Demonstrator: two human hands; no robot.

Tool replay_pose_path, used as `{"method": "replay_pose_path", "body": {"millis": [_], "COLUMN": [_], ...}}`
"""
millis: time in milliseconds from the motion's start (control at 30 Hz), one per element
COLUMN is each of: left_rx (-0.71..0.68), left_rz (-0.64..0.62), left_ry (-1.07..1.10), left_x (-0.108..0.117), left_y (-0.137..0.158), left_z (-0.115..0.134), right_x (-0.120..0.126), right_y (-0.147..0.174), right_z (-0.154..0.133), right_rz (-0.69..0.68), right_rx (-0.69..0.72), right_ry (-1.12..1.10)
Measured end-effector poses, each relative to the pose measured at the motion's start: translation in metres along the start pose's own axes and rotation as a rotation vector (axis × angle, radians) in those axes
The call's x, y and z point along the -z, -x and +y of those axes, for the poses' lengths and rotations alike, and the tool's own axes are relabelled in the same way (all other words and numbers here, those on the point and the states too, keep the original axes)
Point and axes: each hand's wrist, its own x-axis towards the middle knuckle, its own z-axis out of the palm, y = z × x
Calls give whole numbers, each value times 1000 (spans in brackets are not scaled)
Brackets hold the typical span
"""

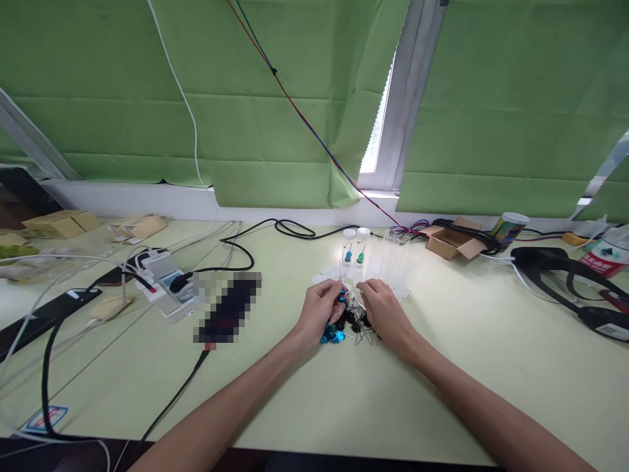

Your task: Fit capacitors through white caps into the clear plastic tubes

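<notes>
Thumb and fingers of my left hand (318, 313) pinch a small blue binder clip (341, 295), with a thin wire sticking up above it. Just to its right, my right hand (387, 314) has its fingers bent together at a silver wire handle (358, 296). Under and between both hands lies a pile of loose clip parts: blue clip bodies (333, 335), black clip bodies (350, 318) and silver wire handles (364, 335). Behind them stand two clear tubes with white lids (363, 231), one holding a blue piece (348, 256), the other a green piece (360, 257).
More clear plastic containers (397, 262) and white lids (327, 270) surround the tubes. An open cardboard box (453, 240), a can (510, 229) and a black headset (565, 288) sit to the right. Leftward are a white power strip (164, 288), a blurred dark device (228, 311) and cables.
</notes>
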Motion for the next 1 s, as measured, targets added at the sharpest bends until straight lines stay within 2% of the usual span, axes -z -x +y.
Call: {"method": "replay_pose_path", "body": {"millis": [367, 1000], "left_rx": [-38, -71], "left_rz": [15, 14], "left_ry": [1, 12], "left_x": [4, 7], "left_y": [-5, -9], "left_z": [-3, -7], "right_x": [7, 12], "right_y": [-27, -52], "right_z": [1, -6], "right_rz": [-308, -590], "right_rx": [-58, -22], "right_ry": [273, 459]}}
